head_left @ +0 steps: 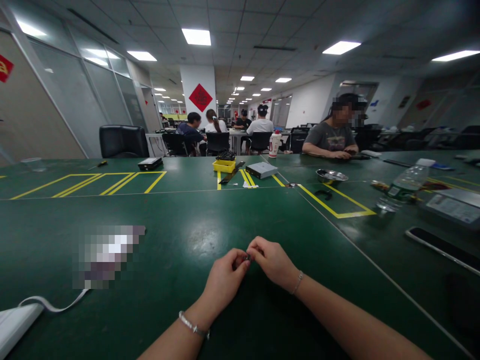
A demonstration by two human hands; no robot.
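Observation:
Over the green table (pixel 157 260), near its middle, both my hands meet fingertip to fingertip. My left hand (pixel 227 275) is closed in a pinch on a tiny dark piece (pixel 247 257), too small to name. My right hand (pixel 272 260) is closed too, its thumb and fingers pinched at the same spot. Whether its fingers grip the same piece is hidden by the fingertips. A beaded bracelet (pixel 193 326) circles my left wrist and a thin chain (pixel 299 282) my right one.
A pixelated object (pixel 110 255) with a white cable lies at left. Farther back are a yellow tray (pixel 224 166), a grey metal box (pixel 261 170) and a metal bowl (pixel 332 176). At right stand a water bottle (pixel 405 187) and a phone (pixel 446 249); a person (pixel 332 135) sits beyond.

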